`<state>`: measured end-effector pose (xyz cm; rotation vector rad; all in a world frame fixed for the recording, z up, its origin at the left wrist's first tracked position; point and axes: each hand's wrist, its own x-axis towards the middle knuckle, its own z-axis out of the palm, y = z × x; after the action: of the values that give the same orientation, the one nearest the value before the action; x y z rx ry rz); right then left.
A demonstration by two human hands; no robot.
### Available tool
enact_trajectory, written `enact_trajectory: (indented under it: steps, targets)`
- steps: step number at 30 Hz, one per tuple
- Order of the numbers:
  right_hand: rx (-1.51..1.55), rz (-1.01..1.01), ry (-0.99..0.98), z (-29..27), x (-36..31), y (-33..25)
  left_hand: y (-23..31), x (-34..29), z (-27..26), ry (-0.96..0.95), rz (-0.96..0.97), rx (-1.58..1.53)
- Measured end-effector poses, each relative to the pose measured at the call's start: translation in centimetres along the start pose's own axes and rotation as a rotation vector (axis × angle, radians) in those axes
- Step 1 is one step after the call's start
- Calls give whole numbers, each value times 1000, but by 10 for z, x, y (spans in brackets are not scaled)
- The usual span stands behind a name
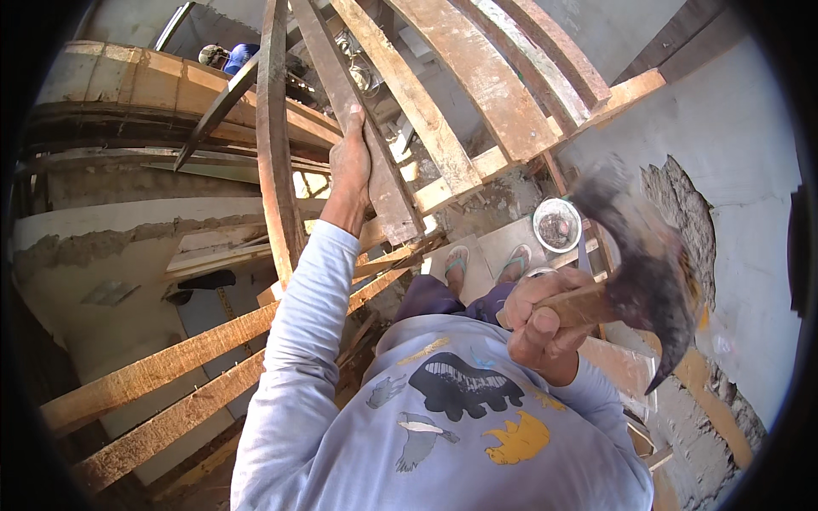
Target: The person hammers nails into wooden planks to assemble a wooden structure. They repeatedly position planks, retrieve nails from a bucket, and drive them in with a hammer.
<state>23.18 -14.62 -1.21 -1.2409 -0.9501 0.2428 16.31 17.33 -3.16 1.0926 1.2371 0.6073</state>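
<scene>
My left hand [350,166] is closed round a long dark wooden beam [388,187], its thumb lying along the beam's face. The beam slopes from the far top down toward me, and its near end rests by a pale crosspiece. In my right hand [550,328] is a claw hammer [639,285], gripped by its wooden handle close to the head. The dark hammer head is raised near my chest at the right and is partly blurred. A second wooden beam [271,145] stands just left of my left hand.
More planks [477,77] lie across a pale wooden crosspiece [630,89]. A white bucket [558,226] stands beyond my feet. Rough timbers [170,375] cross the lower left over a drop. A grey wall [741,170] with broken plaster borders the right. Another person [234,58] is at the far left.
</scene>
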Motion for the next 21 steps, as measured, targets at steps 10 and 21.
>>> enact_trajectory:
  steps: [10,21]
  targets:
    - [-269,272,-169,4,2,-5,6,-7,1,-11,-27,-37]
    - [-296,575,-318,2,-2,1,-1,-1,-1,8,-9,-29]
